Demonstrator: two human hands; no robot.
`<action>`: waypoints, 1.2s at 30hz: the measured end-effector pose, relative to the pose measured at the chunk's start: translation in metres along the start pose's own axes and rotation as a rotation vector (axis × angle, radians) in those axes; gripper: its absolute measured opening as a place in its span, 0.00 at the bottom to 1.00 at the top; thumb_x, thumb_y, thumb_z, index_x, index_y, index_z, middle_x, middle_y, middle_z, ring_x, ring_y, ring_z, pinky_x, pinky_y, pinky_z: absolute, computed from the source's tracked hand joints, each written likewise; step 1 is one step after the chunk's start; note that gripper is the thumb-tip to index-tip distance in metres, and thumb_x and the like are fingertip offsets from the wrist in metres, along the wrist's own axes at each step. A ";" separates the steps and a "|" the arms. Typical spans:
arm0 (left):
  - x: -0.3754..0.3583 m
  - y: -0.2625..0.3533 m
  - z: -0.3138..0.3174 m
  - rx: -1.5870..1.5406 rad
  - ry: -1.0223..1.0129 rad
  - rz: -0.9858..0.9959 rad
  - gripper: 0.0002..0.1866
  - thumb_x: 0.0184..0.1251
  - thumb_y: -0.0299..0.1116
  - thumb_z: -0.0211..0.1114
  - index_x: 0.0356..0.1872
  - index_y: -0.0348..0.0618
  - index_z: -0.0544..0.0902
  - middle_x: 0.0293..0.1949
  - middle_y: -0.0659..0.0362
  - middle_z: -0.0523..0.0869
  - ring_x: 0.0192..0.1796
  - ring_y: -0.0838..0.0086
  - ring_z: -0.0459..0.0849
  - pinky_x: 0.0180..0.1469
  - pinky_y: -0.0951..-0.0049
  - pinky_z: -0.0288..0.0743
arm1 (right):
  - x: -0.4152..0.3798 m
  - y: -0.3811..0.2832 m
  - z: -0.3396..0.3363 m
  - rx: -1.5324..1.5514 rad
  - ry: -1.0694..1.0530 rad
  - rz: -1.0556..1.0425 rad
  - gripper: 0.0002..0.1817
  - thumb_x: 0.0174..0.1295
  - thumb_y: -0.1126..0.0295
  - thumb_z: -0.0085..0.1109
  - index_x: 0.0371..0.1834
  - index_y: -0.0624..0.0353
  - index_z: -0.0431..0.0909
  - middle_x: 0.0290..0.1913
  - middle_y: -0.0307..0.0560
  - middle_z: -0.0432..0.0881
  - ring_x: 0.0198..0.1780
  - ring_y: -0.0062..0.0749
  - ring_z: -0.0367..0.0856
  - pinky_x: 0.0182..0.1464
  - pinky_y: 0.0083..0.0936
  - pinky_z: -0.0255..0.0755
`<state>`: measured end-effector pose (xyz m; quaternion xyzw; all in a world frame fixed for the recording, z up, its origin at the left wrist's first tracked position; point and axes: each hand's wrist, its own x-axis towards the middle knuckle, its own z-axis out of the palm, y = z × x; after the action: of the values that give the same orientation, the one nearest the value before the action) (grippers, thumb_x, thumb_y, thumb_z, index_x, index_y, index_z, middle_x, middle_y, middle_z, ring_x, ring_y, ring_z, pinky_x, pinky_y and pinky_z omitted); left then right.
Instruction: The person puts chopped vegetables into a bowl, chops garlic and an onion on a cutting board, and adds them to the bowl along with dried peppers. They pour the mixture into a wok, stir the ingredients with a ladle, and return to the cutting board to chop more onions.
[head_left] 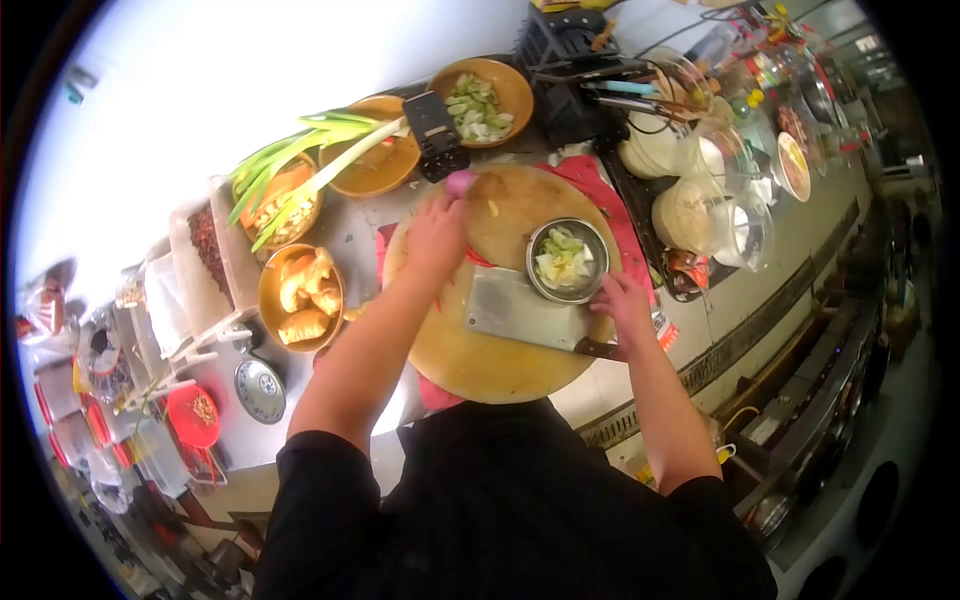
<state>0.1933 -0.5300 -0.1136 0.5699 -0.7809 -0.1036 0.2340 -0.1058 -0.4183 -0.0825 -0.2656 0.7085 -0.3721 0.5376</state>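
Observation:
A round wooden chopping board (pixel 500 375) is in front of me. My left hand (pixel 440 232) is at its far edge, fingers closed at a small purple onion (pixel 460 183); part of their grip is hidden. My right hand (pixel 624 302) has its fingertips at the rim of a small metal bowl (pixel 539 284), which they seem to pinch. Cut pale green and white vegetable pieces (pixel 563 258) lie in the bowl. A cleaver (pixel 515 308) lies flat on the board, its blade beside and partly behind the bowl, its dark handle just under my right hand. Red strips (pixel 478 258) lie near the blade.
Behind the board stand a bowl of chopped greens (pixel 480 105), a black clamp-like device (pixel 435 130) and leeks (pixel 340 165) across bowls. A bowl of ginger (pixel 308 290) is on the left. A red cloth (pixel 622 225) lies under the board; clear containers (pixel 690 215) stand at right.

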 end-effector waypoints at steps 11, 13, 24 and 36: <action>0.014 -0.017 -0.003 0.282 -0.106 0.262 0.11 0.56 0.30 0.56 0.40 0.46 0.80 0.40 0.55 0.77 0.50 0.60 0.75 0.53 0.58 0.69 | -0.067 0.042 -0.033 -1.200 -0.319 -0.590 0.32 0.50 0.79 0.52 0.64 0.51 0.68 0.48 0.55 0.76 0.47 0.53 0.75 0.51 0.41 0.72; 0.010 -0.022 0.000 0.196 0.066 0.355 0.12 0.55 0.28 0.58 0.41 0.46 0.78 0.38 0.56 0.77 0.46 0.60 0.77 0.51 0.60 0.70 | -0.075 0.036 -0.033 -1.204 -0.360 -0.483 0.33 0.51 0.78 0.53 0.65 0.50 0.66 0.47 0.56 0.77 0.47 0.53 0.76 0.51 0.41 0.73; -0.140 0.047 -0.007 -0.152 -0.225 0.246 0.11 0.57 0.28 0.60 0.42 0.44 0.79 0.40 0.56 0.79 0.44 0.61 0.78 0.47 0.63 0.73 | -0.146 -0.011 -0.056 -0.860 -0.474 0.127 0.28 0.60 0.61 0.56 0.64 0.55 0.71 0.46 0.58 0.84 0.47 0.50 0.83 0.50 0.35 0.74; -0.155 0.061 0.003 -0.104 -0.228 0.276 0.12 0.57 0.26 0.58 0.43 0.40 0.80 0.45 0.57 0.79 0.49 0.63 0.77 0.49 0.68 0.75 | -0.151 0.007 -0.033 -0.857 -0.476 -0.017 0.24 0.69 0.53 0.47 0.56 0.59 0.77 0.49 0.62 0.81 0.52 0.55 0.80 0.55 0.37 0.72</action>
<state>0.1782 -0.3647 -0.1283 0.4290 -0.8668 -0.1747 0.1849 -0.0950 -0.2885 0.0017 -0.5465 0.6529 0.0195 0.5240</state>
